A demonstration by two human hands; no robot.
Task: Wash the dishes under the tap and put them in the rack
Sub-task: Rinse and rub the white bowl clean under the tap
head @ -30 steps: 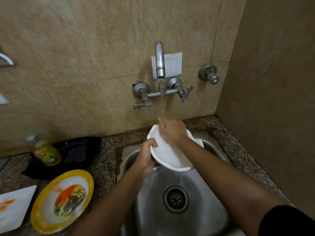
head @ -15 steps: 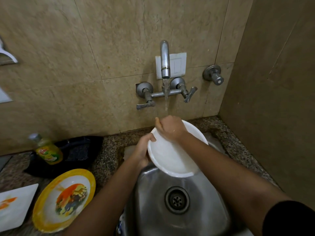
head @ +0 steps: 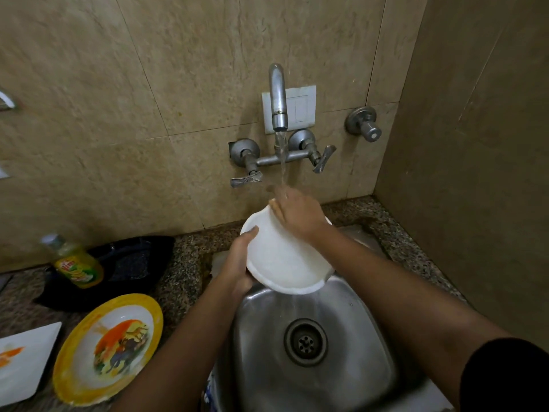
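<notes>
Beige stone tiles cover the wall (head: 148, 84) ahead of me, with a speckled granite counter (head: 184, 263) below and a steel sink (head: 312, 367) set into it. From the wall-mounted tap (head: 277, 96) a stream of water (head: 282, 162) runs down onto my right hand (head: 297, 217).

I have a white plate (head: 282, 260) over the sink basin, tilted so its lower edge points toward the drain (head: 306, 341), and water spills off that edge. My left hand (head: 240, 263) is clamped on the plate's left rim, thumb over the top and fingers behind. My right hand lies across the plate's upper part, fingers together and pressed flat on its surface; I cannot tell whether it grips the rim.

On the counter to the left lies a yellow-rimmed plate (head: 110, 349) with a painted picture in its middle, and just beside it, at the frame edge, a white square plate (head: 20, 361) with an orange smear. Behind them a bottle of yellow dish soap (head: 75, 263) leans against a black pan (head: 130, 263). A white switch plate (head: 300, 108) sits behind the tap spout, and a separate valve knob (head: 364, 124) is mounted to its right.
</notes>
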